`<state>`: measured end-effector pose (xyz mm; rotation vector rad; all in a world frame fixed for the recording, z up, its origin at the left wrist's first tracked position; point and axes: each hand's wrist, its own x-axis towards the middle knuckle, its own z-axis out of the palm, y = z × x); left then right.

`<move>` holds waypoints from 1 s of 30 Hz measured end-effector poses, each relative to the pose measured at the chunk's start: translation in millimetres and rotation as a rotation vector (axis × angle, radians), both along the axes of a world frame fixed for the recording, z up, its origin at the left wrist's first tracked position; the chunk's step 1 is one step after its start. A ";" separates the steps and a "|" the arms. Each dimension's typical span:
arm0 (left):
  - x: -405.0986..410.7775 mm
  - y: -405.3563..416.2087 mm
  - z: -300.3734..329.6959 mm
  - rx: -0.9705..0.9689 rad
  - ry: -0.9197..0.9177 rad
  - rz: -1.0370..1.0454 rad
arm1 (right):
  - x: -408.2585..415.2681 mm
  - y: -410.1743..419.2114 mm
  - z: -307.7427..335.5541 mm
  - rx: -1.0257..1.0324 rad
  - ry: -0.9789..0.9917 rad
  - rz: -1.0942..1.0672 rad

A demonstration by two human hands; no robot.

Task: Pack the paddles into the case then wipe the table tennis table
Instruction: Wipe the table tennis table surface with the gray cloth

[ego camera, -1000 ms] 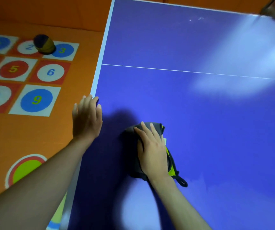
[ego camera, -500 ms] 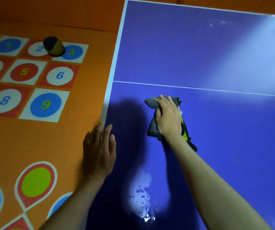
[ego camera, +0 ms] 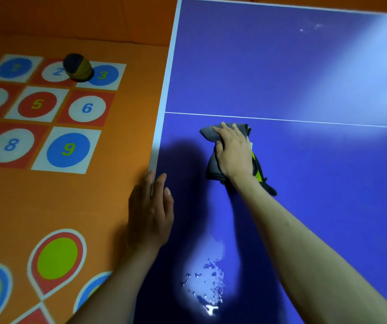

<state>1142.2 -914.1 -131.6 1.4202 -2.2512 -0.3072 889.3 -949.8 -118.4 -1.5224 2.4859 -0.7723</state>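
The blue table tennis table (ego camera: 304,66) fills the right of the head view. A grey cloth (ego camera: 208,133) with yellow and black trim lies bunched on it, just below the white line (ego camera: 316,122). My right hand (ego camera: 234,153) presses down on the cloth with fingers stretched out over it. Flat on the table's white left edge rests my left hand (ego camera: 150,211), holding nothing. A wet, shiny patch (ego camera: 206,281) with droplets sits on the table near me, between my forearms. No paddles or case are in view.
Left of the table lies an orange floor mat (ego camera: 108,202) with numbered squares and coloured circles. A small dark blue and yellow rounded object (ego camera: 77,66) stands on the mat between squares 2 and 3. Light glares on the table's far right.
My right hand has pushed the cloth away from me, up to the white line, leaving the wet patch uncovered behind it. My left hand stays on the table's edge.
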 end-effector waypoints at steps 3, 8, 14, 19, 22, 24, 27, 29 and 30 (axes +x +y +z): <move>0.3 -0.5 2.4 0.001 -0.011 -0.001 | 38.2 36.6 -5.2 -0.024 0.025 0.038; 0.3 -0.7 -0.6 -0.042 0.004 -0.001 | 102.5 108.4 -4.8 -0.030 0.010 0.050; -0.7 1.3 -1.9 -0.029 0.045 0.019 | 156.6 169.8 -1.3 -0.014 -0.043 0.025; -1.2 -0.1 -2.7 -0.021 0.092 0.043 | 136.8 132.7 0.0 -0.029 -0.033 0.074; -2.0 4.3 -6.2 -0.021 0.132 0.034 | 117.5 82.5 -1.9 -0.043 -0.029 0.057; -2.9 4.4 -8.7 -0.011 0.155 0.021 | 106.2 47.1 -2.8 -0.058 -0.010 0.059; -1.8 5.0 -10.7 0.032 0.128 0.032 | 95.2 2.1 -3.8 -0.064 0.005 0.059; -1.1 3.9 -6.5 0.070 0.016 0.018 | 89.2 -26.5 -4.1 -0.071 0.005 0.061; -1.1 4.1 -5.2 0.084 -0.039 0.018 | 86.3 -41.6 -4.0 -0.073 0.006 0.064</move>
